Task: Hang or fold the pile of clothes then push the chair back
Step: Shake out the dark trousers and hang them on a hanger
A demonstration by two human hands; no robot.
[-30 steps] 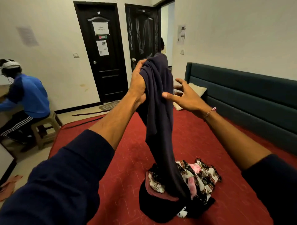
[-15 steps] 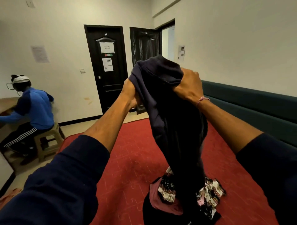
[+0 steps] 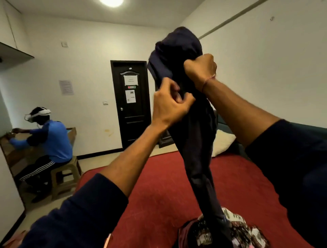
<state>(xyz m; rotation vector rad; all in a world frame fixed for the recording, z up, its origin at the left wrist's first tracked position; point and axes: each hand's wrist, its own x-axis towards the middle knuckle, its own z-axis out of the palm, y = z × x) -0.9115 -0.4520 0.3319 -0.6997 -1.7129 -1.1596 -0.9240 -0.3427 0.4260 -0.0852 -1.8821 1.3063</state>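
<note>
garment (image 3: 196, 141) gripped by both hands, pile (image 3: 228, 231) below

No words or numbers can be read. White papers (image 3: 130, 80) hang on the black door (image 3: 131, 106), left of the left hand (image 3: 170, 108). One more paper (image 3: 66, 87) hangs on the wall, further left. Their print is too blurry.

White walls (image 3: 88, 58), black door (image 3: 131, 104), red-covered bed (image 3: 159, 185), ceiling light (image 3: 111, 2).
</note>
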